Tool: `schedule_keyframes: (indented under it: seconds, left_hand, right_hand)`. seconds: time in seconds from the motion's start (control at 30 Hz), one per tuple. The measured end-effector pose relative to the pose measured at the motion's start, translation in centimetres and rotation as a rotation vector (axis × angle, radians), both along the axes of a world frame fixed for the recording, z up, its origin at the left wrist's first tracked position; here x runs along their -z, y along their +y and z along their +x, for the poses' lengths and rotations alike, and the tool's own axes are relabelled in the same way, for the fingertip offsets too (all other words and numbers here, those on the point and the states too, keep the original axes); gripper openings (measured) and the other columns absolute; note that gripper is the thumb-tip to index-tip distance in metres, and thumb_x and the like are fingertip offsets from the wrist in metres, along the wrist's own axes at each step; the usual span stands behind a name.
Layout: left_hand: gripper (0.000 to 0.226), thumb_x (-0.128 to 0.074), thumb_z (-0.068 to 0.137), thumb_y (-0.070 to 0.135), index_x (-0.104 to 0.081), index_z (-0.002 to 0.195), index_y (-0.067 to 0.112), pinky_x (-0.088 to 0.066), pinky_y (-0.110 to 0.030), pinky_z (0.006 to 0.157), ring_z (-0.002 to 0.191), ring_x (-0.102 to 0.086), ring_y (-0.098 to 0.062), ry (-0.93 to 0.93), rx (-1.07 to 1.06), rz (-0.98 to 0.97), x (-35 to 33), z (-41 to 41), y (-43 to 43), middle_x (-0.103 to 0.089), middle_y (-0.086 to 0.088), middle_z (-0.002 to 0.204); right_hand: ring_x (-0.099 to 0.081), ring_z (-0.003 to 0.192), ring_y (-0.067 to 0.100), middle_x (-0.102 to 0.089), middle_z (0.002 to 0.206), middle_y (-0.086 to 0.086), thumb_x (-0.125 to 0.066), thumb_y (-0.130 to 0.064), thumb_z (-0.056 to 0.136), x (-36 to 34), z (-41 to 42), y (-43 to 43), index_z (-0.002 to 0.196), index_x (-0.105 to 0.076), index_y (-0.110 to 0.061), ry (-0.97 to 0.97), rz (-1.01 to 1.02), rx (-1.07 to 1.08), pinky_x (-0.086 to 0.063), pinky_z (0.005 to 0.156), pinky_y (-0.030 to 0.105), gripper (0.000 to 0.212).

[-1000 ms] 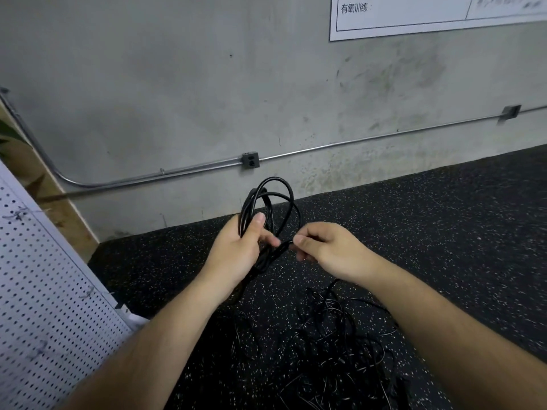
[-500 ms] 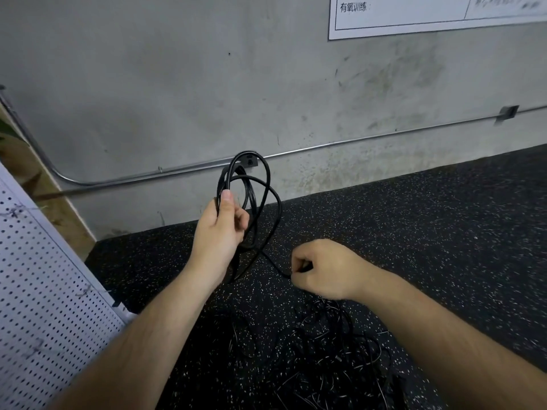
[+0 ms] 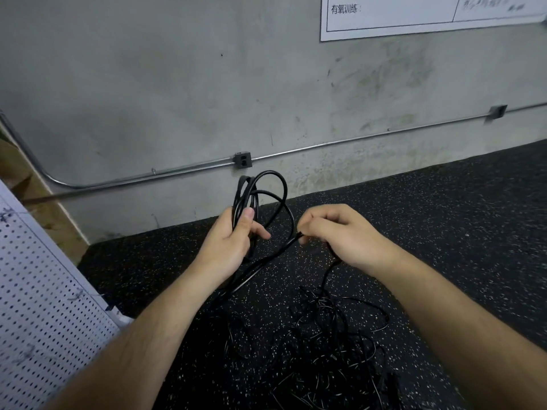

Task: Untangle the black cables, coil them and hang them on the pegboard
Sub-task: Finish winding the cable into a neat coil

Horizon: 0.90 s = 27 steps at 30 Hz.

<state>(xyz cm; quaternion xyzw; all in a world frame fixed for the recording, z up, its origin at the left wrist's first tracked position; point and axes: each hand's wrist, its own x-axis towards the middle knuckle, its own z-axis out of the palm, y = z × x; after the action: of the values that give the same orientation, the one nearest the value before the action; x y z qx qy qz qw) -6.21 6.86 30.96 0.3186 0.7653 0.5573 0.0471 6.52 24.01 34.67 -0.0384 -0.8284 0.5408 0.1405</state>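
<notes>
My left hand (image 3: 229, 241) grips a small coil of black cable (image 3: 268, 189), its loops standing above my thumb. My right hand (image 3: 340, 235) pinches the same cable just right of the coil, and the strand runs down from under that hand. On the speckled black floor below lies a tangled heap of black cables (image 3: 325, 335). A white pegboard (image 3: 44, 315) leans at the left edge, only partly in view.
A grey concrete wall (image 3: 177, 84) stands right behind the floor, with a metal conduit (image 3: 148, 176) and a small junction box (image 3: 243, 160) low on it. A white printed sheet (image 3: 414, 13) hangs at the top right. Wooden boards (image 3: 26, 184) show behind the pegboard.
My right hand has come up from low near the heap to beside the coil, bringing more cable with it. My left hand has lowered slightly, still holding the loops.
</notes>
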Motion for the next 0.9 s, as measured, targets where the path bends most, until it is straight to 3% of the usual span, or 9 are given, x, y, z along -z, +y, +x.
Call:
schedule_keyframes:
  seconds: [0.13,0.23,0.33,0.43,0.53,0.63,0.67,0.77,0.9]
  left_hand:
    - [0.04,-0.046,0.093,0.062,-0.056,0.104,0.026,-0.042,-0.037,0.072,0.06,-0.056,0.006,0.015,0.107,-0.102,0.2,0.3,0.0,-0.078,0.011,0.088]
    - [0.053,-0.062,0.079,0.068,-0.054,0.097,0.019,-0.049,-0.041,0.084,0.08,-0.07,-0.004,-0.011,0.173,-0.158,0.3,0.3,0.0,-0.078,0.005,0.083]
    - [0.057,-0.078,0.072,0.062,-0.055,0.094,0.015,-0.053,-0.039,0.085,0.078,-0.07,-0.01,-0.018,0.206,-0.145,0.6,0.1,-0.1,-0.075,0.002,0.078]
    - [0.053,-0.085,0.067,0.058,-0.063,0.099,0.021,-0.053,-0.037,0.081,0.078,-0.064,-0.006,-0.015,0.167,-0.163,0.9,0.2,0.2,-0.068,0.014,0.08]
    - [0.021,-0.078,0.087,0.038,-0.068,0.103,0.028,-0.054,-0.036,0.086,0.092,-0.069,-0.007,0.028,0.145,-0.131,1.0,0.9,0.6,-0.073,0.015,0.094]
    - [0.054,-0.067,0.087,0.061,-0.065,0.121,0.019,-0.054,-0.049,0.095,0.11,-0.066,-0.03,0.018,0.114,-0.145,0.8,1.4,0.6,-0.072,-0.005,0.114]
    - [0.059,-0.065,0.086,0.065,-0.064,0.121,0.018,-0.054,-0.049,0.091,0.106,-0.067,-0.03,0.021,0.119,-0.146,0.7,1.5,0.5,-0.072,-0.006,0.111]
    - [0.011,-0.065,0.098,0.039,-0.063,0.096,0.029,-0.045,-0.027,0.064,0.06,-0.059,-0.001,0.06,0.16,-0.074,0.3,1.4,0.4,-0.064,0.016,0.066]
    - [0.014,-0.063,0.099,0.041,-0.061,0.085,0.04,-0.04,-0.03,0.061,0.053,-0.043,-0.01,-0.047,0.344,-0.015,0.2,1.6,0.0,-0.046,0.008,0.054]
  right_hand:
    - [-0.057,0.068,0.005,-0.071,0.07,-0.003,-0.058,-0.011,0.096,-0.2,0.2,0.5,0.073,-0.071,-0.016,0.043,-0.125,0.054,-0.04,0.075,0.024,0.027]
    - [-0.058,0.079,0.012,-0.065,0.061,-0.013,-0.054,-0.007,0.099,-0.1,0.0,1.2,0.074,-0.068,-0.017,0.094,-0.227,0.103,-0.04,0.079,0.03,0.031]
    - [-0.056,0.075,0.01,-0.064,0.063,-0.013,-0.053,-0.01,0.101,0.1,-0.3,1.7,0.077,-0.068,-0.015,0.141,-0.326,0.128,-0.041,0.079,0.03,0.028]
    - [-0.055,0.069,-0.009,-0.066,0.074,-0.022,-0.052,-0.023,0.105,0.5,-0.5,1.4,0.09,-0.067,-0.019,0.14,-0.11,0.181,-0.041,0.073,0.012,0.022]
    - [-0.05,0.102,-0.002,-0.056,0.106,-0.015,-0.051,-0.035,0.104,1.9,-1.3,1.5,0.107,-0.057,-0.028,0.206,0.286,0.317,-0.039,0.088,0.011,0.01]
    - [-0.046,0.124,0.007,-0.05,0.13,-0.006,-0.049,-0.053,0.099,2.9,-1.9,1.9,0.133,-0.049,-0.021,0.137,0.25,0.345,-0.037,0.105,0.023,0.046]
    - [-0.048,0.127,0.008,-0.052,0.135,-0.005,-0.047,-0.061,0.095,3.0,-2.0,2.0,0.138,-0.047,-0.019,0.085,0.211,0.312,-0.039,0.109,0.028,0.061]
    - [-0.053,0.128,0.004,-0.057,0.139,-0.011,-0.057,-0.068,0.086,3.2,-1.9,2.1,0.147,-0.043,-0.023,-0.011,0.052,0.169,-0.042,0.113,0.033,0.077]
    - [-0.051,0.128,0.008,-0.049,0.143,-0.011,-0.089,-0.039,0.075,4.4,-2.7,2.4,0.15,-0.04,-0.033,-0.051,-0.156,0.191,-0.042,0.107,0.026,0.089]
